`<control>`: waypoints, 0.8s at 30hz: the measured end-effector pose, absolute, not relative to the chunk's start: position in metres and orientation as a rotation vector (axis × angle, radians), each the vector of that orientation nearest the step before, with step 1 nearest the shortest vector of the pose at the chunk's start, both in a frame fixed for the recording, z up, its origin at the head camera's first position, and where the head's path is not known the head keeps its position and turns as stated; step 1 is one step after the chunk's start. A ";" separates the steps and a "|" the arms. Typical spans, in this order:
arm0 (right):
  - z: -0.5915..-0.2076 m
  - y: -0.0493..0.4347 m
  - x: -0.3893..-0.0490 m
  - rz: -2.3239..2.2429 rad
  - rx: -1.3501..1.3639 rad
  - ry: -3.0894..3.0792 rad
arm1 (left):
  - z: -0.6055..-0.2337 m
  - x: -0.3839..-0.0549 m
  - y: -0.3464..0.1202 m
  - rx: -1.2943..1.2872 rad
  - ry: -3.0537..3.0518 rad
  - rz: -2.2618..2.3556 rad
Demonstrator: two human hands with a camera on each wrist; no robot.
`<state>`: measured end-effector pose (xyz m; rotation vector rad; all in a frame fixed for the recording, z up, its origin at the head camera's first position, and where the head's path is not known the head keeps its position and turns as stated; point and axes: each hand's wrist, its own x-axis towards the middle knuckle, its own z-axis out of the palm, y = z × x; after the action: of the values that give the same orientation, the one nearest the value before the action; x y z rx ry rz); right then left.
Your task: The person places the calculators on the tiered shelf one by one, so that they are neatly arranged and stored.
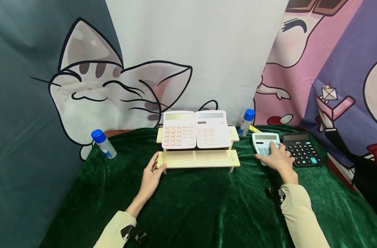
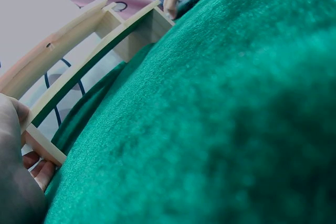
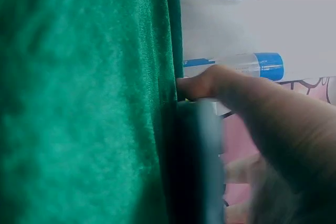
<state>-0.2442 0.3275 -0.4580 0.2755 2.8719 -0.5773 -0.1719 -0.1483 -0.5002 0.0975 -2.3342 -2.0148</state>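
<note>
My left hand [image 1: 151, 175] grips the left end of a two-step light wooden stand [image 1: 197, 159]; the thumb lies at the front and the fingers go round the end. On the stand's upper step, two white calculators with pink keys, one left [image 1: 179, 130] and one right [image 1: 212, 129], lean side by side. At the right, my right hand [image 1: 278, 159] lies spread over a light blue calculator [image 1: 264, 137], thumb by its left edge and index finger on its face. Its other fingers reach toward a black calculator [image 1: 303, 151] beside it. Their contact there is unclear.
A blue-capped clear bottle [image 1: 104, 144] stands at the left, another bottle [image 1: 246, 122] right of the stand. A small yellow item [image 1: 254, 129] lies behind the light blue calculator. Dark green velvet cloth [image 1: 194, 206] covers the table; a cartoon-printed curtain [image 1: 225, 51] hangs behind.
</note>
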 end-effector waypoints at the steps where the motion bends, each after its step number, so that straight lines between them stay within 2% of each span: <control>1: -0.458 0.328 -0.245 -0.598 0.285 2.886 | -0.500 -0.171 -0.148 0.097 -2.332 -2.015; 8: -0.452 0.324 -0.242 -0.760 0.322 2.986 | -0.489 -0.166 -0.146 0.112 -2.324 -2.040; 24: -0.395 0.293 -0.217 -0.982 0.160 3.252 | -0.500 -0.174 -0.149 0.115 -2.327 -2.039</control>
<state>-0.2172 0.2929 -0.3946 0.1601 3.2522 -0.9819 -0.1737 -0.1489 -0.4999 0.1149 -2.3268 -2.0394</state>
